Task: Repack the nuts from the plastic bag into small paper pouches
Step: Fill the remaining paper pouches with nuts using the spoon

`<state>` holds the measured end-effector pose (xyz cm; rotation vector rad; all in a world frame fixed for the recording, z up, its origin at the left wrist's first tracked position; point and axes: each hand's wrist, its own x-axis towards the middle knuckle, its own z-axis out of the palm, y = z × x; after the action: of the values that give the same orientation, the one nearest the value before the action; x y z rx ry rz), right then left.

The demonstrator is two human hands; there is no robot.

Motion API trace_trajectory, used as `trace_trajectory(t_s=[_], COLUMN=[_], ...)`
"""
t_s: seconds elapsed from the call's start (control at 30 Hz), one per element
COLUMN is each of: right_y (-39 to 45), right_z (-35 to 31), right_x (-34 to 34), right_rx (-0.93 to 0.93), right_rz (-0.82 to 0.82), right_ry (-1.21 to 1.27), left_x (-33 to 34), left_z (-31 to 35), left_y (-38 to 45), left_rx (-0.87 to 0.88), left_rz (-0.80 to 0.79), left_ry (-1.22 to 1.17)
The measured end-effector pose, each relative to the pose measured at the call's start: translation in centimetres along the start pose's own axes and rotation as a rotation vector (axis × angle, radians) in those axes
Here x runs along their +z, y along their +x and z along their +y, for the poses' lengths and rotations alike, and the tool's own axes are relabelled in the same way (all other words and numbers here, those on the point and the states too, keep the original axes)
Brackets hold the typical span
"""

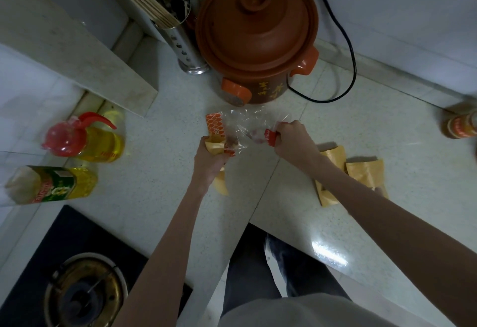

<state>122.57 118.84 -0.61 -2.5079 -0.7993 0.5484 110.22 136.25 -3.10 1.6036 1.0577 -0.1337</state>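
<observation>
Speckled pale surface (160,161) carries a brown clay cooker (258,35) at the rear and spare paper pouches (361,172) at right. Above it, the clear plastic bag (245,125) spans both hands: right hand (291,138) grip closed on its red end, left hand (209,156) grip holding a small paper pouch (215,147) under its opening.

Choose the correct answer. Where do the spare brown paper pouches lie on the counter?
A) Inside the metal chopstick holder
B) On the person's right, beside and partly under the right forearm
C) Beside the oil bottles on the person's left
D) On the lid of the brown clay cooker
B: the spare paper pouches lie flat on the counter at the person's right, partly hidden by the right forearm, far from the oil bottles.
</observation>
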Motion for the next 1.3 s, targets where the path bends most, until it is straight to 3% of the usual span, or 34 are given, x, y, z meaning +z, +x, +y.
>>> trace_trajectory(t_s=[0.23,0.43,0.6,0.87,1.1,1.3], right_y=[2.0,2.3,2.7,1.8,2.6,2.9], right_z=[0.0,-1.6,-1.6,-2.2,-3.8,-2.1], right_x=[0.2,0.6,1.3,2.9,4.2,5.2], right_rx=[0.069,-0.096,-0.069,-0.066,0.0,0.294], right_rz=[-0.045,-0.067,-0.147,-0.093,-0.101,-0.044], right_ry=[0.105,-0.052,-0.136,-0.13,0.039,0.485], left_x=[0.0,-0.3,-0.3,0.1,0.6,-0.4], left_z=[-0.3,-0.1,-0.4,-0.7,-0.9,-0.9], left_y=[0.4,0.7,0.6,0.8,0.7,1.1], left_rx=[-0.003,-0.007,-0.006,-0.013,-0.012,-0.028], left_rz=[-0.014,-0.038,-0.045,-0.042,-0.067,-0.097], left_ry=[0.057,0.029,0.019,0.009,-0.008,-0.034])
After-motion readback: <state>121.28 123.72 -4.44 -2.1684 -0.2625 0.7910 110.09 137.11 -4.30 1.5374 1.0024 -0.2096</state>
